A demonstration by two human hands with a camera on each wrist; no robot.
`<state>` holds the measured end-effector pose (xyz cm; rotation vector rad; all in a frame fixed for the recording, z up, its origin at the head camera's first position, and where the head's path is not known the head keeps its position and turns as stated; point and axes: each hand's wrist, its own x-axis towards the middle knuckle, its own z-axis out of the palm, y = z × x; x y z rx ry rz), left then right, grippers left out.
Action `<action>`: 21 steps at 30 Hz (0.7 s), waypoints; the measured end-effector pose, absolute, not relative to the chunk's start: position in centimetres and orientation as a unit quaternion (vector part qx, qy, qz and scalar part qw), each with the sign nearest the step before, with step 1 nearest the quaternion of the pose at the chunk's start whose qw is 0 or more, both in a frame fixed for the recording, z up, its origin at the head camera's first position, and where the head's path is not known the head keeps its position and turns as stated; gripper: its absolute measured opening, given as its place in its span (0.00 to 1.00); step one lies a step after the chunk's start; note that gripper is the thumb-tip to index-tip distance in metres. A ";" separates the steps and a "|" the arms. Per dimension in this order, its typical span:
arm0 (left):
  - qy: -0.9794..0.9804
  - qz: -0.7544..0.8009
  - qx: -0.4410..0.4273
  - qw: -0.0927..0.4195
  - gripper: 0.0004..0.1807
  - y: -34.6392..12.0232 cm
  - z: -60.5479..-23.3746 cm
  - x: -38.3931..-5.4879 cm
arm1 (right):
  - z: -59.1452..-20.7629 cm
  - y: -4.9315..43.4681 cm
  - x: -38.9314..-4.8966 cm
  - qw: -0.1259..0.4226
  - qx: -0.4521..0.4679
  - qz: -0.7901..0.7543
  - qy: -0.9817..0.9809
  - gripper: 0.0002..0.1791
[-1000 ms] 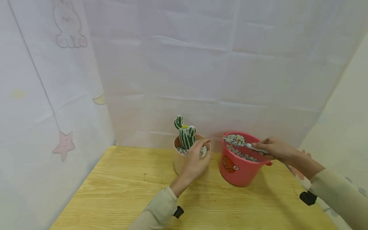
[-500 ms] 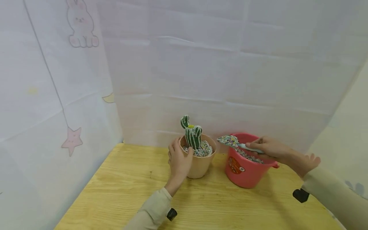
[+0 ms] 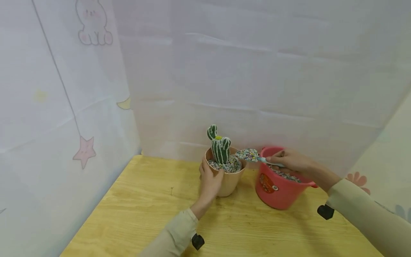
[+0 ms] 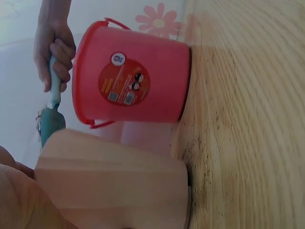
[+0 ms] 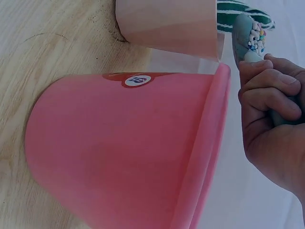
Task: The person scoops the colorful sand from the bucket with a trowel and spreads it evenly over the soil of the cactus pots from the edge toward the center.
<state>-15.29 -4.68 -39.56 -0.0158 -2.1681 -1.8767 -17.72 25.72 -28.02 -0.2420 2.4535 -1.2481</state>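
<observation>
My right hand grips the handle of a pale blue-green hand trowel, its scoop heaped with small multicoloured pebbles. The scoop hangs over the right rim of a beige flowerpot. My left hand holds the pot at its left side, thumb near the front rim; some fingers are hidden behind the pot. A green-and-white knitted-looking cactus stands upright in the pot, with pebbles round its base. In the right wrist view, the right hand's fingers curl round the trowel handle.
A pink bucket with more pebbles inside stands right of the pot, below my right forearm. Both containers rest on a wooden table. Pale printed sheeting hangs close behind and at the left. Dark specks lie by the pot's base.
My left hand has gone from above the pot's front to its left side and now holds it. The loaded trowel has moved left from over the bucket to the pot's rim.
</observation>
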 end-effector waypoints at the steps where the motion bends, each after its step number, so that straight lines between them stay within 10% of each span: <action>1: -0.748 -0.651 -0.014 0.129 0.49 -4.7 -39.6 -15.5 | -28.0 25.7 -17.7 0.188 -0.085 -0.438 0.875 0.30; 9: -0.706 -0.684 -0.117 0.142 0.31 -5.3 -40.5 -17.1 | -28.2 26.2 -17.3 0.207 -0.098 -0.432 0.872 0.28; 21: -0.712 -0.690 -0.051 0.121 0.28 -6.3 -41.0 -17.1 | -27.0 25.5 -17.7 0.212 -0.124 -0.402 0.882 0.25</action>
